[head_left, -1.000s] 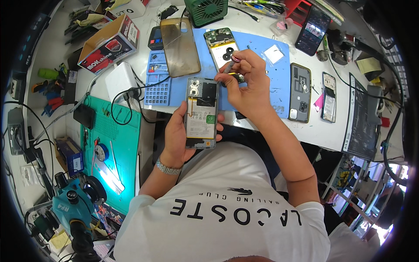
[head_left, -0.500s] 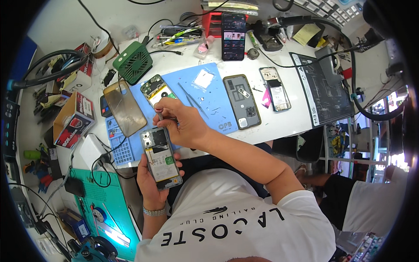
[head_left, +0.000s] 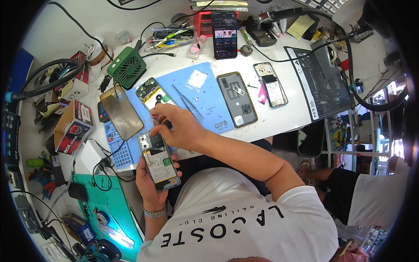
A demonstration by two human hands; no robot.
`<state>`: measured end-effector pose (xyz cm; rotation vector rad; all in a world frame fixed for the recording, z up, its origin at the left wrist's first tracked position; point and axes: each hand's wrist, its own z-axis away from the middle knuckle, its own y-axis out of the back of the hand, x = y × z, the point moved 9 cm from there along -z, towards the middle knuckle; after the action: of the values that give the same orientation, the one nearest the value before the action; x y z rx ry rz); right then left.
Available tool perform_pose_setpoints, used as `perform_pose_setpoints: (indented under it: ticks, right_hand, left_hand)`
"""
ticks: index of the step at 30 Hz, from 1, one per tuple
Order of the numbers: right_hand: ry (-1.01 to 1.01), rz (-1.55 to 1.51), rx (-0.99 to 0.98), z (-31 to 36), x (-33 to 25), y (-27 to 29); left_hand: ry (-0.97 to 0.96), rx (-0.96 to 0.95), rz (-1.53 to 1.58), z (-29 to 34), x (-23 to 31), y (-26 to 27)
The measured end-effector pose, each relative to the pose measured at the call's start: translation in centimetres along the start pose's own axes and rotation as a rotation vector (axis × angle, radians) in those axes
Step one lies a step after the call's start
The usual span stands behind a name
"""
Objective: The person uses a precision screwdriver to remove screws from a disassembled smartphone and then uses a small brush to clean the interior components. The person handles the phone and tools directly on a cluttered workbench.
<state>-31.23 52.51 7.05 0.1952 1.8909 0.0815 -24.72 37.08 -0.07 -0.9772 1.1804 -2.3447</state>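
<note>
The left hand (head_left: 151, 192) holds an open phone (head_left: 159, 168) from below, with the thumb on one side and fingertips on the other. The phone is off the counter (head_left: 273, 114), in front of the white shirt, and its inside faces up. The right hand (head_left: 180, 129) pinches a small tool (head_left: 154, 118) with a red top (it looks like a screwdriver). The tool's tip is hidden, so I can't tell if it touches the phone.

Just now, the right hand has slid a bit to the left along the phone's top edge. Half a second ago it was nearer the corner. The left hand keeps its grip on the phone. That seems to mean the work is at the top end, away from the battery (head_left: 160, 167).

Past the right hand, a second open phone (head_left: 153, 92) lies on the blue mat (head_left: 214, 117), partly hidden. Tweezers (head_left: 187, 100) lie to its right, and a brown clear case (head_left: 121, 111) is to its left.
</note>
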Motion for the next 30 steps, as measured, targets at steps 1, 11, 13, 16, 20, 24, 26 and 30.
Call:
perform_pose_setpoints:
  ticks: [1, 11, 13, 16, 20, 24, 26, 30]
  right_hand:
    - [0.002, -0.007, 0.005, 0.0, -0.2, 0.2]
    - [0.022, -0.049, -0.005, -0.1, -0.2, 0.4]
    - [0.031, -0.052, -0.001, -0.1, -0.4, 0.5]
    - [0.076, -0.072, 0.018, -0.3, -0.7, 0.7]
    - [-0.039, -0.029, -0.076, -0.5, -0.3, 0.2]
    - [-0.034, -0.03, -0.057, -0.3, -0.5, 0.1]
    - [0.05, -0.06, -0.035, -0.4, -1.2, 0.4]
    - [0.013, -0.086, -0.032, -0.4, -0.2, 0.3]
  left_hand:
    - [-0.001, 0.002, -0.001, 0.1, 0.0, 0.2]
    - [-0.003, 0.005, -0.027, 0.0, 0.0, 0.2]
    - [0.001, -0.002, -0.02, 0.0, -0.1, 0.3]
    - [0.006, -0.005, -0.018, 0.0, -0.2, 0.2]
    - [0.011, -0.005, -0.022, -0.1, -0.2, 0.4]
    - [0.019, 0.006, -0.034, 0.0, -0.2, 0.1]
    - [0.013, 0.003, -0.049, -0.1, -0.2, 0.2]
    - [-0.004, 0.0, -0.073, -0.1, -0.2, 0.0]
